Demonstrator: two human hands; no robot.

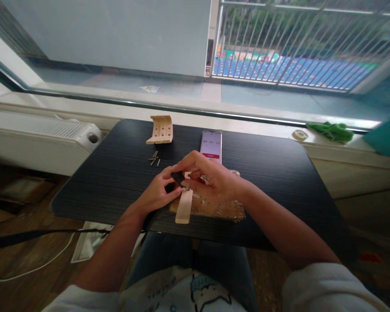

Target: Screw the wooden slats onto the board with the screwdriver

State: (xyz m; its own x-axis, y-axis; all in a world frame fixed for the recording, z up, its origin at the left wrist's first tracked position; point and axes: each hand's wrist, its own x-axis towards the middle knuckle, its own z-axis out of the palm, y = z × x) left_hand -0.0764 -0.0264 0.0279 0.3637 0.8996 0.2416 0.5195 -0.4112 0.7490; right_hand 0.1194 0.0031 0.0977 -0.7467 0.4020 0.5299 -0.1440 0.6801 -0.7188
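A pale wooden strip lies across the left part of a brown block wrapped in clear film, its near end sticking out past the block. My left hand grips the strip from its left side, thumb and fingers curled about its upper part. Bent over the strip, my right hand pinches a small dark flat piece in its fingers, tilted just above the wood; its exact kind is unclear. The strip's far end is mostly covered by my right hand.
Several small metal pins or screws lie loose on the dark table. Behind them stands a light wooden piece with holes. A phone showing a timer lies beyond my right hand. On the sill rest a tape roll and green cloth.
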